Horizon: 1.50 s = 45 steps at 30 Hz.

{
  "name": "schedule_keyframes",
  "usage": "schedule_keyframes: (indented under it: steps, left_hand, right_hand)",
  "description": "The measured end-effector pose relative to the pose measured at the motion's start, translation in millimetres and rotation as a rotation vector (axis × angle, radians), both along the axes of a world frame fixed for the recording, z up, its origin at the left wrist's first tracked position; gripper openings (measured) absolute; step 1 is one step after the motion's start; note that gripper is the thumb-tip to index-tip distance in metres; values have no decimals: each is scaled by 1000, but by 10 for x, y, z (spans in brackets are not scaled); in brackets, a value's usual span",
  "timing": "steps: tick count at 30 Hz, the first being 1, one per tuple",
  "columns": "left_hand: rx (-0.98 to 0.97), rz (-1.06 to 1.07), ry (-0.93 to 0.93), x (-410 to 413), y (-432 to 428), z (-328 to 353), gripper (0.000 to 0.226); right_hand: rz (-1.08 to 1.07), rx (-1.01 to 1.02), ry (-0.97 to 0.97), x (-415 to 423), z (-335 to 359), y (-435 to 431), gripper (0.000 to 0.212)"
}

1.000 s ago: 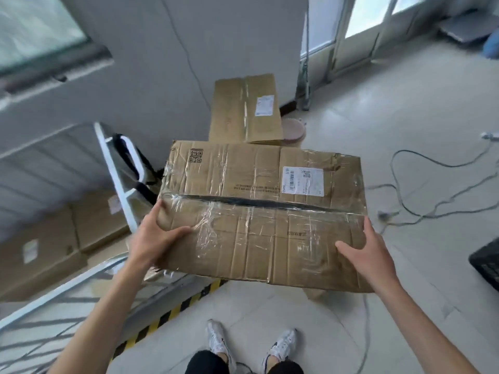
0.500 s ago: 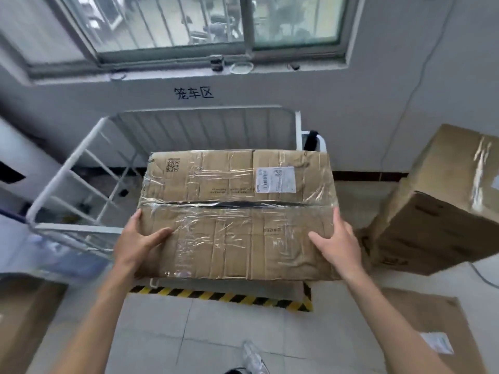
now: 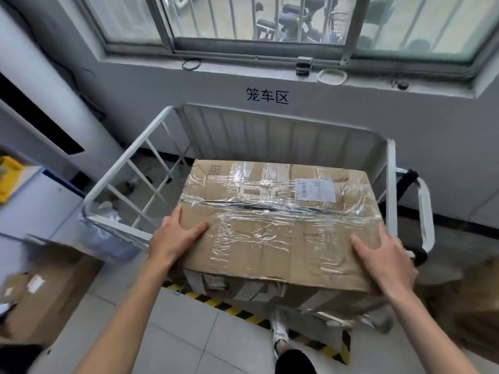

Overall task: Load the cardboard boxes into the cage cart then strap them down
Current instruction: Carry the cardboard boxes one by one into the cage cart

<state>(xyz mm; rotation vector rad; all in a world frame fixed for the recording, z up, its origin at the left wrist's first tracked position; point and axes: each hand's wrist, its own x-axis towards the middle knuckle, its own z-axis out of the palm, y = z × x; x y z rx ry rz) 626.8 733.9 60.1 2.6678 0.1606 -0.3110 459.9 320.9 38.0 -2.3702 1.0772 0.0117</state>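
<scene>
I hold a large taped cardboard box (image 3: 275, 222) with a white shipping label, level over the front right part of the white cage cart (image 3: 127, 168). My left hand (image 3: 175, 236) grips its near left corner, thumb on top. My right hand (image 3: 386, 257) grips the near right corner. The box hides the cart's floor and near right side. A black strap (image 3: 407, 184) hangs by the cart's right handle.
The cart stands against a grey wall under a barred window. More cardboard boxes lie on the floor at left (image 3: 40, 295) and at right (image 3: 469, 300). Yellow-black hazard tape (image 3: 216, 303) marks the floor by my shoe. A yellow bin (image 3: 8, 176) sits far left.
I have turned from the stack of boxes to face the cage cart and stepped closer. The box has moved forward, over the cart's front edge.
</scene>
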Motion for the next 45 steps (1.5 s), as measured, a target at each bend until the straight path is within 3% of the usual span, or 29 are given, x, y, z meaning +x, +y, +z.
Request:
schedule_keyframes:
  steps: [7, 15, 23, 31, 40, 45]
  left_hand:
    - [-47, 72, -12, 1099, 179, -26, 108]
    - [-183, 156, 23, 2293, 1066, -433, 107]
    - [-157, 53, 273, 3777, 2142, -1469, 110]
    - [-17, -60, 510, 4490, 2909, -2678, 114]
    - [71, -162, 503, 4933, 2810, -4019, 101]
    - [3, -174, 543, 4970, 2507, -4631, 95]
  right_hand:
    - [68, 29, -35, 1289, -88, 179, 86]
    - [59, 129, -32, 2501, -496, 1073, 85]
    - [-120, 245, 113, 3332, -1454, 2392, 86]
    - [-184, 436, 268, 3570, -2478, 3430, 82]
    - [-250, 432, 279, 3960, -3586, 3373, 80]
    - [-300, 475, 242, 4031, -4224, 3127, 79]
